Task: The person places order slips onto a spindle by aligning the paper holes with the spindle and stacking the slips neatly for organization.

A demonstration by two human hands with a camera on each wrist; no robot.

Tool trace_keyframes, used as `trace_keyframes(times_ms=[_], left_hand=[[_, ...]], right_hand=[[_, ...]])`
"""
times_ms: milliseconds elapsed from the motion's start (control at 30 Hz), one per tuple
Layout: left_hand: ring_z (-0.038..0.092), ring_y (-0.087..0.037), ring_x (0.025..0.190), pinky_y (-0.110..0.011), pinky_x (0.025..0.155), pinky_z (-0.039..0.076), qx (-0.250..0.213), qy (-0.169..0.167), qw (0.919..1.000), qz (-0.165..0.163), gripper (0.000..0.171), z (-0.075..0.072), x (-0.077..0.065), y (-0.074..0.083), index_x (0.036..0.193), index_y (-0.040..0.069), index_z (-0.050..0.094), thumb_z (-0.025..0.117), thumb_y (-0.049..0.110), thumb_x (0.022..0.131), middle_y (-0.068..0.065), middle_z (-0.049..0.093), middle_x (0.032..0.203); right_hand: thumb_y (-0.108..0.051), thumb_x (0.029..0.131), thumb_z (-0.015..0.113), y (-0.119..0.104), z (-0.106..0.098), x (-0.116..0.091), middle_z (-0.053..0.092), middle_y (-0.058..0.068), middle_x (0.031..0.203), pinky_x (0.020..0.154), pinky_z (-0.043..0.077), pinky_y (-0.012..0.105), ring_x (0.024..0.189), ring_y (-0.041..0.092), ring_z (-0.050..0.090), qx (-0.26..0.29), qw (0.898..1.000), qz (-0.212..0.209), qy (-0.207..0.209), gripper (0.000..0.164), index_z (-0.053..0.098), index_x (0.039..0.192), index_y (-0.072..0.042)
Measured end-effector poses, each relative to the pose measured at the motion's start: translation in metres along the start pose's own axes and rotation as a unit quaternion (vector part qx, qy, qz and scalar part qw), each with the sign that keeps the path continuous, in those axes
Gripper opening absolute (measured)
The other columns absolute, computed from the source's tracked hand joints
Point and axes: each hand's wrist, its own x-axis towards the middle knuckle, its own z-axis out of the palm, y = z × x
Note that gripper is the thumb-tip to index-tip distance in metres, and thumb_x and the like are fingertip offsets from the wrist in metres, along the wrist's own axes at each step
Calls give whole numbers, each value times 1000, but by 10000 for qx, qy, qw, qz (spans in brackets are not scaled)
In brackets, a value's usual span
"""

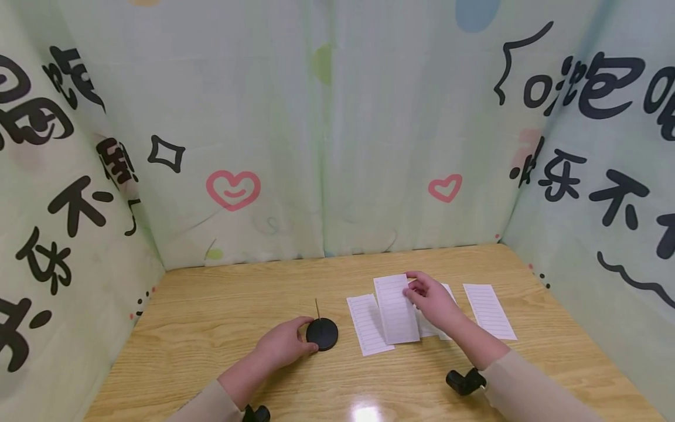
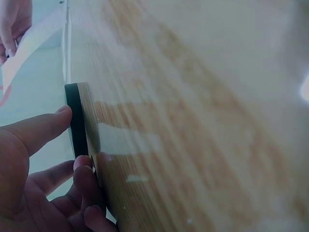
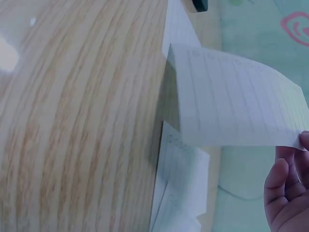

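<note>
A paper spike [image 1: 322,334], a round black base with a thin upright rod, stands on the table. My left hand [image 1: 280,346] holds the base's left side between thumb and fingers; the left wrist view shows the base [image 2: 77,123] edge-on. With thumb and fingers, my right hand [image 1: 436,306] pinches the upper right edge of a lined paper slip [image 1: 396,313]. In the right wrist view that slip [image 3: 236,99] bends upward from the table toward my fingertips. Another lined slip [image 1: 365,331] lies partly beneath it, just right of the spike.
More slips [image 1: 428,327] lie partly hidden behind the raised paper and my right hand. A separate lined slip [image 1: 490,312] lies farther right on the wooden table [image 1: 237,293]. Printed curtains [image 1: 337,146] enclose the back and both sides.
</note>
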Motion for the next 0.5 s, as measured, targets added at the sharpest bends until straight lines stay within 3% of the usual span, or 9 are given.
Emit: trace_keyframes(times_ms=[500], left_hand=[[48,-16,58,-32,54,36,-122,4,9999,63,65,0,2,-3,140,14,54,79,34,84,1,55,71]], right_hand=[[-9,99,61,-22,10,-12,64,9,100,70,50,31,84,19,59,399,9987,-290,-92,39,51,135,1]])
